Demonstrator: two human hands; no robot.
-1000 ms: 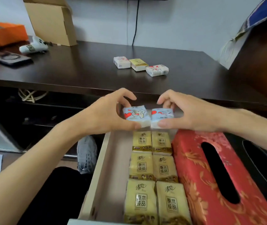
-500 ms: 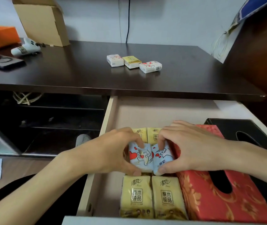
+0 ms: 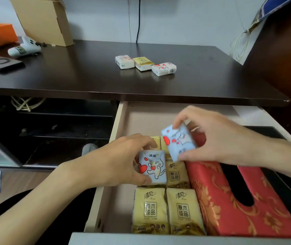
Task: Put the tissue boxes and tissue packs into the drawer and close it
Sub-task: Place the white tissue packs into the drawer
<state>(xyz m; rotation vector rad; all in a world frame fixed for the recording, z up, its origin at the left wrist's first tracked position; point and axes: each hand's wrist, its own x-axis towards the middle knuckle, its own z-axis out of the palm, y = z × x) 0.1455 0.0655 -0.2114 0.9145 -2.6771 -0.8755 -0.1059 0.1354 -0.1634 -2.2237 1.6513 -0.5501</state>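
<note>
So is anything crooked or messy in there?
A little. The blue pack in the right hand is tilted, held above the neat yellow packs. The left hand holds the other blue pack flat on top of them. Three small packs still sit on the desk, one turned askew.

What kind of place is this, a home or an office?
Probably a home room, at a dark desk by a white wall. A game controller and an opened cardboard box lie on it, and the open drawer holds pocket tissue packs and a red tissue box.
</note>
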